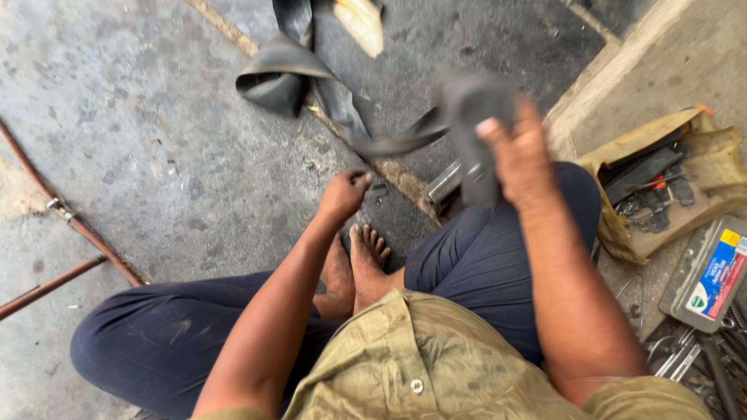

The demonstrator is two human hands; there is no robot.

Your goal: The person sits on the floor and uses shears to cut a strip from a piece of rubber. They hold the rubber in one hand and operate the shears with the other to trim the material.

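Two hands are at work over my crossed legs as I sit on the concrete floor (140, 140). Nearest me, my right hand (517, 152) is raised above my knee, closed around one end of a black rubber inner tube (467, 117), thumb pressed on top and fingers wrapped behind it. My left hand (342, 193) is lower, just past my bare feet, fingers pinched shut near the floor; it seems to grip something small and dark, but I cannot tell what.

From my right hand the inner tube sags away in a flat strip and lies folded in a loop farther out on the floor, across a pale seam in the concrete. It looks soft, limp and light, likely a bit dusty but grippy rather than slick; I judge it best held by pinching the flattened wall, since it folds wherever it is unsupported.

A metal piece (445, 183) lies on the floor just under the tube. At the right edge of the floor, on a raised slab, sits an open tan cloth pouch (700, 140) of dark tools, and nearer the corner a grey box (704, 276) with a blue, red and yellow label. Rusty rods (54, 206) lie at the left edge.
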